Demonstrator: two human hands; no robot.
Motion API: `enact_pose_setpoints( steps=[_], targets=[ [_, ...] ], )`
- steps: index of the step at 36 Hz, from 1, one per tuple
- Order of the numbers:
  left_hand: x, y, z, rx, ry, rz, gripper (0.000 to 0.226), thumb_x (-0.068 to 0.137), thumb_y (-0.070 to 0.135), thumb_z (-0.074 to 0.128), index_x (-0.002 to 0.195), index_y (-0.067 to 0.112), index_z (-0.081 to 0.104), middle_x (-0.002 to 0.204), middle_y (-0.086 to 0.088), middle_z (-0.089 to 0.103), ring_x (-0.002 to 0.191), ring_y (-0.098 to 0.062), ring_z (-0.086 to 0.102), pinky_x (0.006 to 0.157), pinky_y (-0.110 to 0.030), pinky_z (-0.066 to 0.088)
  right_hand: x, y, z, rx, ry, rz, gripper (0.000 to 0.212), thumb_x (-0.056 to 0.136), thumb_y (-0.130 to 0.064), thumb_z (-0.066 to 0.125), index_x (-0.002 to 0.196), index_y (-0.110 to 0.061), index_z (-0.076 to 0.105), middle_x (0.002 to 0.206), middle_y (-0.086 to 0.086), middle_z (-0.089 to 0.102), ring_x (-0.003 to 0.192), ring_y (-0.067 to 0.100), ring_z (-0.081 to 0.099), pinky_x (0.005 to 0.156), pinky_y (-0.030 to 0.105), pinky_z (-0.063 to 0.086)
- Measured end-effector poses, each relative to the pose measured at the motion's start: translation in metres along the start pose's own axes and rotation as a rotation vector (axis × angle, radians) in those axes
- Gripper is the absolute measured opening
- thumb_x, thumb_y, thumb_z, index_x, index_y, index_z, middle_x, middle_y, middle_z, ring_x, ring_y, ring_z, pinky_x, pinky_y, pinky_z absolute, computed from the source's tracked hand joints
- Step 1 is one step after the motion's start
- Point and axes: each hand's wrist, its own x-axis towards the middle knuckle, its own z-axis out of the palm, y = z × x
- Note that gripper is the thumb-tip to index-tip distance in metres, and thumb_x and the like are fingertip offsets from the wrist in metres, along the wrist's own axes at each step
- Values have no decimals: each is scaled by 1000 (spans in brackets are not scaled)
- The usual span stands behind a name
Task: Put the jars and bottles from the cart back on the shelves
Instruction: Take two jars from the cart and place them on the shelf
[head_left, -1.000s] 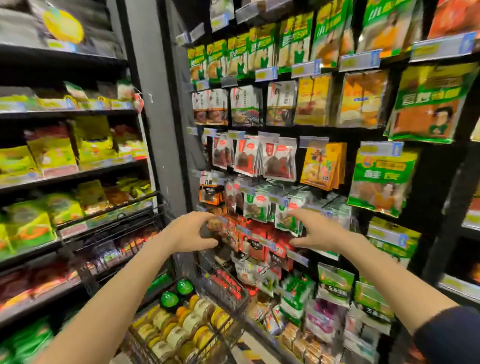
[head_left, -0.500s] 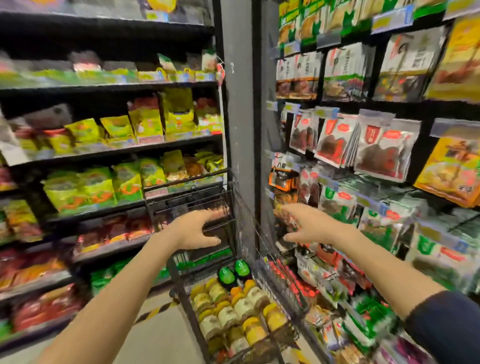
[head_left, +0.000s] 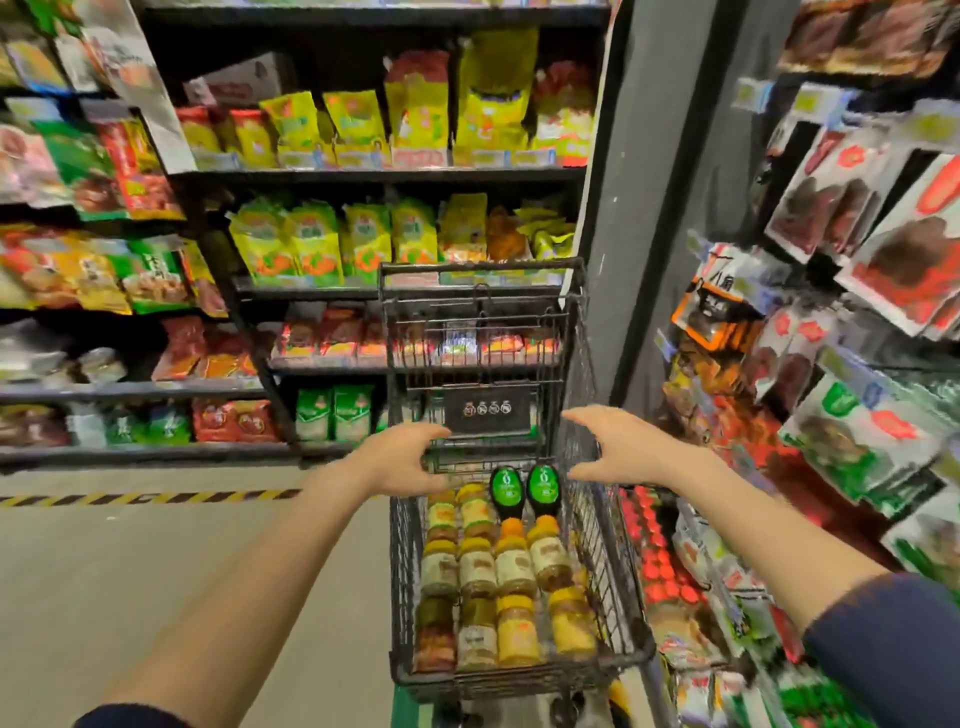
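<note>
Jars (head_left: 498, 587): packed in tight rows at the near end of the cart (head_left: 519, 675).
Bottles (head_left: 524, 488): two, green, just past the jars.
Left hand (head_left: 405, 460): loose, empty, over the left rim (probably poised to pick).
Right hand (head_left: 618, 449): spread, empty, over the right rim.
Shelves (head_left: 363, 176): beyond, full of packets.

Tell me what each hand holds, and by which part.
Nothing. The left hand and right hand are both open and empty above the jars in the cart.
</note>
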Motion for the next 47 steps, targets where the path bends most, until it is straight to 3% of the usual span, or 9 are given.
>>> enact_pose_setpoints(
  steps=[12,21,28,34,39,42,45,47],
  targets=[
    [9,-12,59,-117,-114,-177,78,82,41,65,144,11,30,148,-8,38,136,-22,35,109,-30,30,63,10,54,33,-150,-120,83,82,-40,65,148,-15,22,154,5,27,141,21,26,113,31,26],
    [16,-27,82,-208,-141,-148,69,83,32,65,141,10,36,144,-8,45,131,-22,41,104,-29,34,89,4,85,71,-204,-166,81,82,-38,66,146,-11,24,152,7,30,140,21,28,113,31,25],
    [25,-38,116,-293,-205,-156,66,81,32,68,137,8,43,141,-9,48,129,-21,44,103,-26,36,95,-3,111,156,-264,-147,68,84,-27,65,142,-9,34,144,8,42,132,23,38,102,26,31],
    [29,-44,154,-356,-290,-147,61,80,32,69,132,7,48,135,-10,54,124,-22,49,96,-24,38,100,2,160,221,-343,-97,78,82,-34,67,145,-9,28,148,9,36,136,24,35,107,32,32],
    [38,-48,191,-390,-383,-191,73,78,34,70,139,7,39,141,-11,47,128,-25,45,104,-30,38,107,5,203,248,-423,-21,82,81,-39,68,146,-12,25,151,7,32,138,24,30,109,34,30],
    [46,-49,214,-414,-464,-216,70,77,35,70,136,9,43,137,-11,50,124,-25,48,101,-31,39,112,7,232,284,-456,54,83,81,-42,67,147,-16,22,152,4,29,138,23,29,108,32,31],
    [54,-52,238,-442,-523,-240,65,71,41,71,128,19,50,127,-6,58,115,-24,54,98,-35,45,115,8,252,366,-494,79,74,85,-32,65,145,-13,27,149,6,34,135,24,35,101,25,34],
    [60,-55,255,-456,-539,-262,64,68,43,72,125,22,51,121,-4,60,110,-23,57,94,-36,48,118,10,264,430,-516,101,69,85,-27,66,143,-13,32,147,6,39,133,23,39,105,30,36]
  ],
)
